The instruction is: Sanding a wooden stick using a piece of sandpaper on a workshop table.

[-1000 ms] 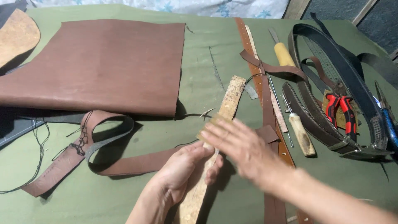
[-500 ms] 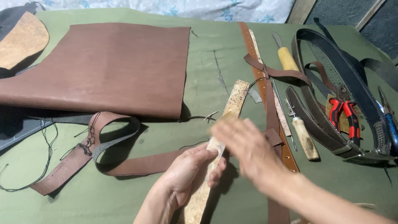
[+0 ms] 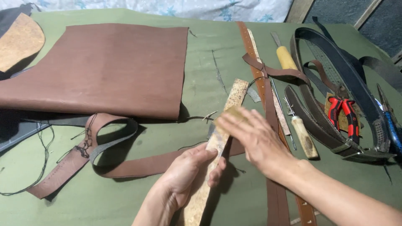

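Tan leather strip (image 3: 224, 138) gripped by left hand (image 3: 184, 175) fingers (right hand (image 3: 255, 138) lies flat, fingers extended, atop it).

We are looking at a leather workshop: a green-covered worktop (image 3: 125, 205) carries a large brown leather sheet (image 3: 100, 67), long brown leather straps (image 3: 138, 165), dark belts (image 3: 335, 71), wooden-handled awls (image 3: 305, 137) and red-handled pliers (image 3: 344, 113).

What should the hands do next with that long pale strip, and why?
Probably slide the right hand further along the long pale rough strip, since the left hand grips its lower part and the right palm lies flat over its middle.
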